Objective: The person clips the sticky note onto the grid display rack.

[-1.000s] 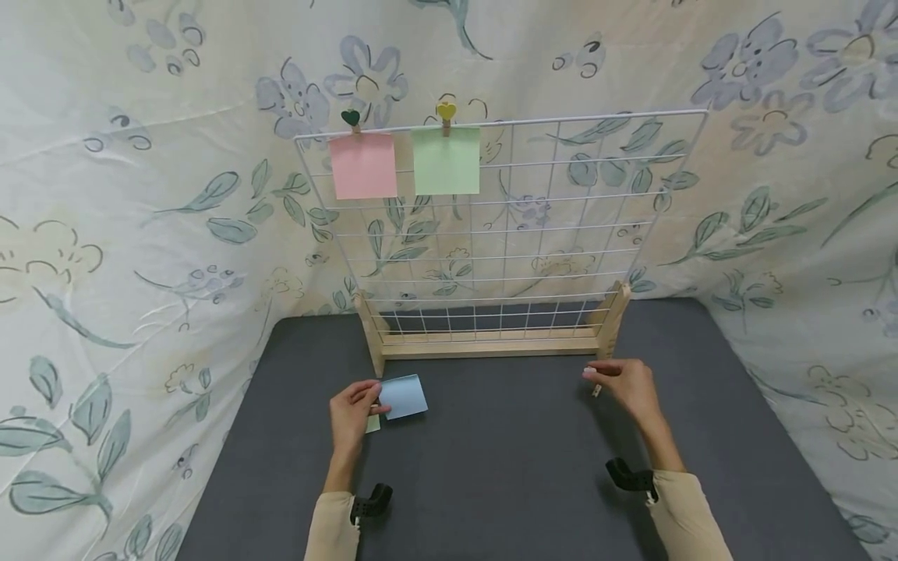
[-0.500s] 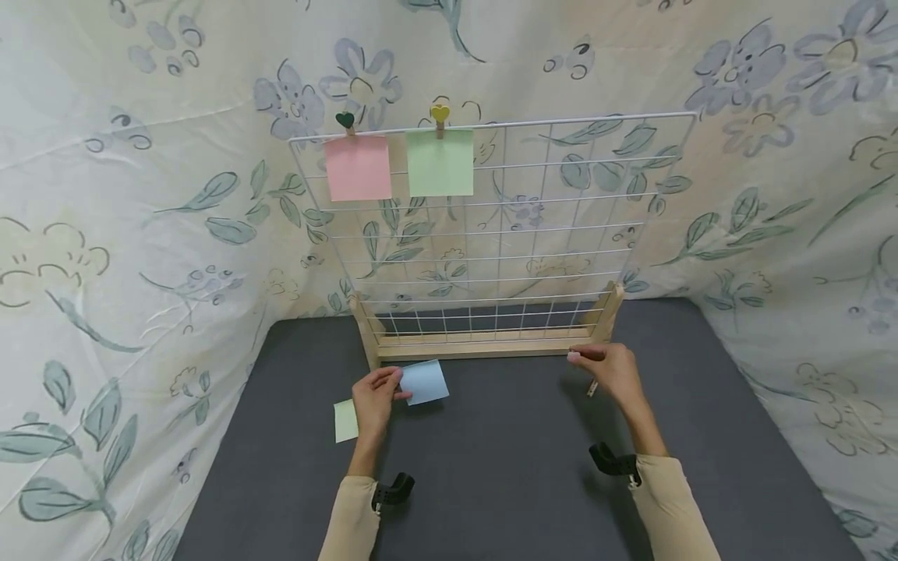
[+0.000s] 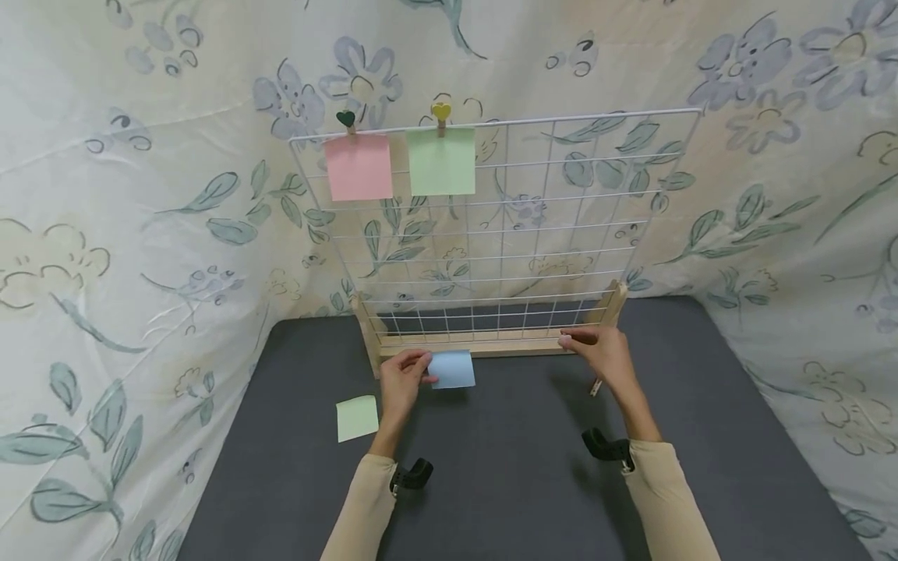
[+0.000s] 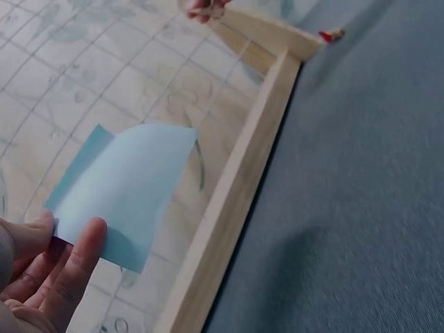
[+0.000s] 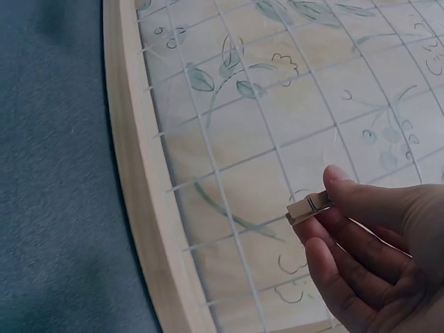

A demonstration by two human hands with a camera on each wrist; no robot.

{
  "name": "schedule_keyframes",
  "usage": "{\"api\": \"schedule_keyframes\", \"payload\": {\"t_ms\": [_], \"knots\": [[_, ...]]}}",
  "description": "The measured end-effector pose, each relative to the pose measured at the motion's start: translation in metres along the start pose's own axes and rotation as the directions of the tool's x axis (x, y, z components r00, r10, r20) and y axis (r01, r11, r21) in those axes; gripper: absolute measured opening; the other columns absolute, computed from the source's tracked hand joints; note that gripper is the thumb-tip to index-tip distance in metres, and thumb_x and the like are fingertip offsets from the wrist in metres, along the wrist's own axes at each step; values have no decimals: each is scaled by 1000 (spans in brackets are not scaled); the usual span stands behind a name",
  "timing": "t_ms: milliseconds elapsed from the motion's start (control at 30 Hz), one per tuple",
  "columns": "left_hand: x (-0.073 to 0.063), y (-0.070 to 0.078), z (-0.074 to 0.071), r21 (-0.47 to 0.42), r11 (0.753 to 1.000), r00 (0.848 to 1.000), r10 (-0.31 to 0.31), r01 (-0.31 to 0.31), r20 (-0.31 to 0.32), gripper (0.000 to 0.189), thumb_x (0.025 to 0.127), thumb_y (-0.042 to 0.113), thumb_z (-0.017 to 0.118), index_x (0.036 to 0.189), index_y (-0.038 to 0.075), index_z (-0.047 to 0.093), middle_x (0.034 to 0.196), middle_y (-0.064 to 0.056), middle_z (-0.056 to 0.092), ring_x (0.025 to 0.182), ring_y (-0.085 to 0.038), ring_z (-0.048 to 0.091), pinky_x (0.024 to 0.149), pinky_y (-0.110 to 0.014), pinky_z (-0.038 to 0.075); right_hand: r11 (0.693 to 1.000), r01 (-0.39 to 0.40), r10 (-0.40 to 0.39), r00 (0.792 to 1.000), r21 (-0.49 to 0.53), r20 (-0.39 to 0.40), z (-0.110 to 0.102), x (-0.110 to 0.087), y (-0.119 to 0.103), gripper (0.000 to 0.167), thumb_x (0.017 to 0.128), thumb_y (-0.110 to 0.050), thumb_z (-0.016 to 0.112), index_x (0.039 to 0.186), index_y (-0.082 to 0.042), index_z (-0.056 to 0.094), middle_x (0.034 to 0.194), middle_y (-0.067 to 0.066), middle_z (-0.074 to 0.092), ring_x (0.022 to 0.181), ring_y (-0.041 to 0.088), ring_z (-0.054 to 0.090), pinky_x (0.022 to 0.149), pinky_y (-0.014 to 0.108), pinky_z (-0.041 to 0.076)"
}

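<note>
My left hand (image 3: 403, 383) pinches a blue sticky note (image 3: 452, 369) by its left edge, just in front of the stand's wooden base. In the left wrist view the note (image 4: 125, 191) bends slightly, with thumb and fingers at one corner. A small wooden clothespin (image 5: 309, 207) is pinched between the thumb and fingers of my right hand (image 3: 605, 357), near the right end of the base. White grid wires (image 3: 501, 230) rise behind both hands. On the top wire hang a pink note (image 3: 359, 168) under a green heart clothespin (image 3: 346, 119) and a green note (image 3: 442, 163) under a yellow heart clothespin (image 3: 441, 112).
A pale green sticky note (image 3: 357, 418) lies on the dark table (image 3: 505, 483), left of my left forearm. Another clothespin (image 3: 595, 387) lies below my right hand, showing red in the left wrist view. Wooden feet (image 3: 613, 304) hold the grid upright before a floral cloth (image 3: 175, 257).
My left hand has carried the blue note right and toward the grid, uncovering the green note on the table. My right hand has shifted left and slightly forward with its clothespin.
</note>
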State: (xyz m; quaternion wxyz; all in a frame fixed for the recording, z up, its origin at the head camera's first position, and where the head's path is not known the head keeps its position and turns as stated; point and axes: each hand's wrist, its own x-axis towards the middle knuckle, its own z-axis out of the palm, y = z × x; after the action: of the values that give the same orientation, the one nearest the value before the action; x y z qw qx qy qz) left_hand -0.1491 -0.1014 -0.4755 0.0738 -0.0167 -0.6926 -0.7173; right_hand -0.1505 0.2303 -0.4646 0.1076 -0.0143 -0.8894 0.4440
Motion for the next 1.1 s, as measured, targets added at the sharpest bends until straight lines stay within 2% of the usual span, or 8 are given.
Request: {"api": "schedule_keyframes", "payload": {"t_ms": [167,367,533,600,733,867,967,1100], "knots": [[3,7,10,15,1000,1000,13,-13,26,16,90,-8,65,100,-20,65,87,-33,66,70,-45,68,64,-47,62,999,17,-17,1000,29,5,-1,5,-8,30,91,-17,73,114,1,72,102,21,72,93,36,69,79,53,59],[7,13,20,17,999,997,31,-32,65,17,90,-6,65,102,-19,65,92,-32,66,72,-46,68,64,-47,62,995,90,-90,996,35,-13,-7,7,-20,30,91,-20,72,113,0,72,101,20,72,92,36,69,77,52,59],[19,4,29,9,998,993,67,-68,95,17,91,-4,66,103,-16,66,93,-33,67,71,-51,65,62,-46,62,993,111,-111,994,32,-16,-11,11,-28,31,92,-23,71,114,-1,72,100,18,73,90,33,68,73,43,57],[23,2,33,14,996,991,85,-87,101,17,91,-1,66,102,-15,67,93,-32,68,70,-50,66,61,-45,63,993,112,-111,994,34,-14,-12,12,-30,31,92,-23,71,114,-1,72,100,18,73,89,32,67,73,43,56],[27,10,43,26,991,987,126,-129,100,16,91,3,68,100,-10,70,92,-26,70,65,-38,69,58,-37,64,992,116,-116,993,45,-11,-15,14,-37,31,91,-22,72,114,-1,72,103,19,72,91,34,69,77,48,58],[31,21,51,22,987,983,153,-156,104,16,91,6,69,99,-8,71,91,-23,70,63,-32,70,58,-34,63,992,119,-118,993,35,-15,-20,15,-46,30,92,-22,71,114,-1,72,104,20,72,90,34,68,72,39,55],[33,27,55,7,988,982,155,-157,111,17,91,5,69,99,-9,70,92,-24,70,66,-37,70,59,-37,64,992,122,-121,992,28,-27,-23,16,-50,31,92,-23,71,113,-1,72,104,21,72,91,34,68,69,31,49],[35,32,57,-36,990,981,141,-137,136,19,91,4,68,102,-12,70,94,-28,69,69,-47,67,61,-43,63,992,125,-124,992,34,-32,-25,15,-52,30,91,-22,72,113,-1,73,103,20,72,93,33,68,73,33,51]]}}
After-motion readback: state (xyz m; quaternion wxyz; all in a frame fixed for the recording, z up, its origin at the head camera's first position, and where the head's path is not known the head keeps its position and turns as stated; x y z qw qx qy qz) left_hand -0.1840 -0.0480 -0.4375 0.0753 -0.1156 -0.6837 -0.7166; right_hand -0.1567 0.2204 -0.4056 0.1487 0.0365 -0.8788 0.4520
